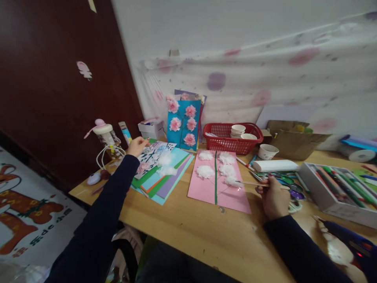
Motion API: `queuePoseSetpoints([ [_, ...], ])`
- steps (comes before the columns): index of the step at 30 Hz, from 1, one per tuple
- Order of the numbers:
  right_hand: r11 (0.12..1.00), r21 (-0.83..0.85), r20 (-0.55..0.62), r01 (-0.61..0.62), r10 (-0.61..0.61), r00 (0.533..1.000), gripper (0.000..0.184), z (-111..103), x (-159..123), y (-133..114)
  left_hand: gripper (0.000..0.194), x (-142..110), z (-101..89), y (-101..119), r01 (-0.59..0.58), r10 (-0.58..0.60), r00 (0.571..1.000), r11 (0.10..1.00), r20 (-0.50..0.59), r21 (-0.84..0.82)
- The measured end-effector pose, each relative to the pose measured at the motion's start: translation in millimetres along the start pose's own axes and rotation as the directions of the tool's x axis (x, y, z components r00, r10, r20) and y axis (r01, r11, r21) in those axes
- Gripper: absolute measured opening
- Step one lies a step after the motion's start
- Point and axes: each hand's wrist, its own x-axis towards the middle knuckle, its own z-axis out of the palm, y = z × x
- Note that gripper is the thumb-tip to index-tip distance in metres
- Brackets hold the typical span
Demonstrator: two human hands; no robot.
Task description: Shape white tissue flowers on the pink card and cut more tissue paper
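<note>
My right hand (pixel 273 197) grips a slim wooden-handled paintbrush (pixel 253 183). The brush tip touches or hovers just over the lowest right cotton tuft (pixel 232 180) on a pink sheet (pixel 203 190). That sheet carries a green painted stem (pixel 216 179) with several white cotton tufts on both sides. My left hand (pixel 137 147) is over the upper left of a pile of coloured papers (pixel 169 190), thumb and fingertips drawn together; whatever is between them is too small to make out. A printed flower sheet (pixel 153 155) and loose white cotton (pixel 165 158) top the pile.
Behind stand a blue card with pink flowers (pixel 183 129), a red basket (pixel 218 145) with paper cups, and another cup (pixel 268 152). On the right are a marker box (pixel 332 204) and a glue gun (pixel 347 239) with its red light on. A bottle (pixel 106 135) stands left.
</note>
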Motion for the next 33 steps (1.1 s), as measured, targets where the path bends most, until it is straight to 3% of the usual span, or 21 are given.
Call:
queuePoseSetpoints([
  [3,1.0,-0.023,-0.023,0.0,-0.001,1.0,0.02,-1.7,0.5,1.7,0.047,12.3,-11.8,-15.7,0.068,-0.067,0.998,0.995,-0.012,0.079],
  [6,0.998,-0.063,-0.007,0.008,-0.008,1.0,0.021,-1.7,0.3,2.5,0.039,11.9,-11.7,-23.5,0.088,-0.092,0.996,0.984,0.016,0.155],
  [8,0.997,-0.072,-0.001,0.021,-0.021,1.0,0.022,-1.4,0.3,3.2,0.025,8.6,-6.4,-25.4,0.058,-0.068,0.997,0.983,0.048,0.172],
  [11,0.997,-0.074,-0.009,0.027,-0.028,1.0,0.021,-1.3,0.5,3.8,0.032,1.7,7.3,-24.2,-0.004,-0.016,0.991,0.989,0.135,0.147],
  [15,0.998,-0.065,-0.026,0.025,-0.026,0.999,0.022,-1.1,0.6,2.8,0.02,-10.9,30.0,-20.4,-0.028,-0.002,0.962,0.994,0.274,0.105],
  [21,0.998,-0.062,-0.011,0.014,-0.014,1.0,0.024,-0.1,-1.7,1.3,0.019,-24.8,44.7,-19.4,-0.01,-0.009,0.964,0.997,0.264,0.071],
  [25,0.998,-0.055,0.001,0.022,-0.022,1.0,0.024,1.2,-3.7,0.4,0.02,-22.5,37.3,-12.8,-0.036,0.039,0.971,0.999,0.238,-0.017],
  [29,0.999,-0.038,-0.001,0.005,-0.005,1.0,0.024,1.0,-3.3,0.0,0.03,-25.1,33.4,11.7,-0.036,0.09,0.96,0.979,0.266,-0.201],
  [33,1.0,-0.003,-0.009,-0.016,0.015,1.0,0.024,1.2,-3.6,-1.6,0.038,-49.7,48.2,55.1,0.133,0.137,0.899,0.82,0.417,-0.557],
])
